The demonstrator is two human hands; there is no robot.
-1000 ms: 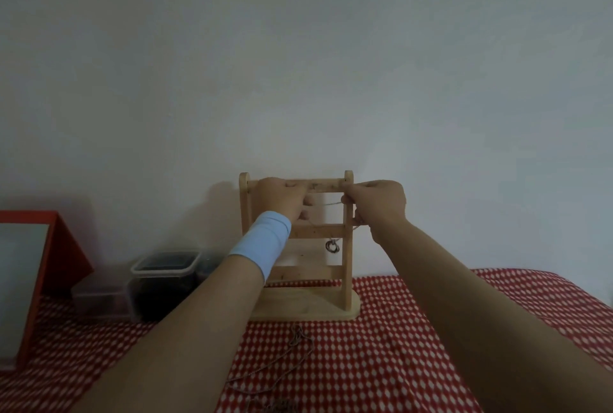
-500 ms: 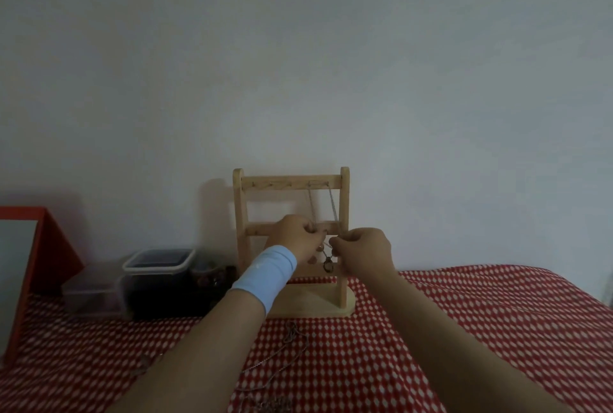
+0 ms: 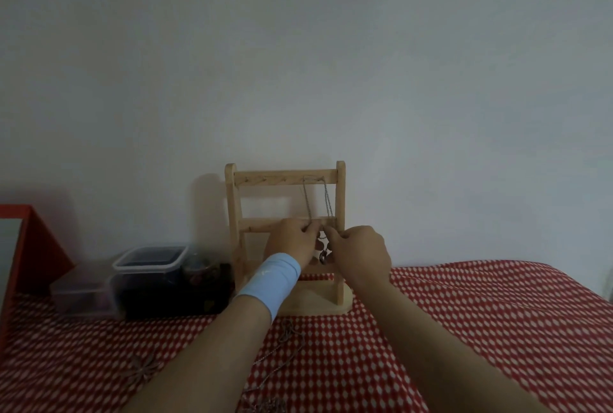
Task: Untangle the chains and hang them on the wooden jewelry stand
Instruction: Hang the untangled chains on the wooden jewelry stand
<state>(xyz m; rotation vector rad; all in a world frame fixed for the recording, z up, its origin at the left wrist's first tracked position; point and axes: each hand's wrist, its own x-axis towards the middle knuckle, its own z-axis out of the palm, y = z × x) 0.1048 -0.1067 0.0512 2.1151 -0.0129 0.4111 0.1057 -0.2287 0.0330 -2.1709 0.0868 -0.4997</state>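
The wooden jewelry stand (image 3: 283, 177) stands on the checked cloth against the wall. A thin chain (image 3: 326, 198) hangs in two strands from the right end of its top bar, with a dark ring pendant (image 3: 323, 257) low between my hands. My left hand (image 3: 292, 240), with a light blue wristband, pinches the left strand at the middle bar. My right hand (image 3: 360, 251) pinches the right strand beside it. More chains (image 3: 287, 344) lie tangled on the cloth in front of the stand.
Lidded plastic containers (image 3: 149, 275) sit left of the stand. A red-framed object (image 3: 33, 246) leans at the far left. A red and white checked cloth (image 3: 481, 329) covers the table. The wall is just behind the stand.
Both hands came down from the top bar to the middle bar, leaving the chain hanging from the top bar. They now hold its lower part near the pendant.
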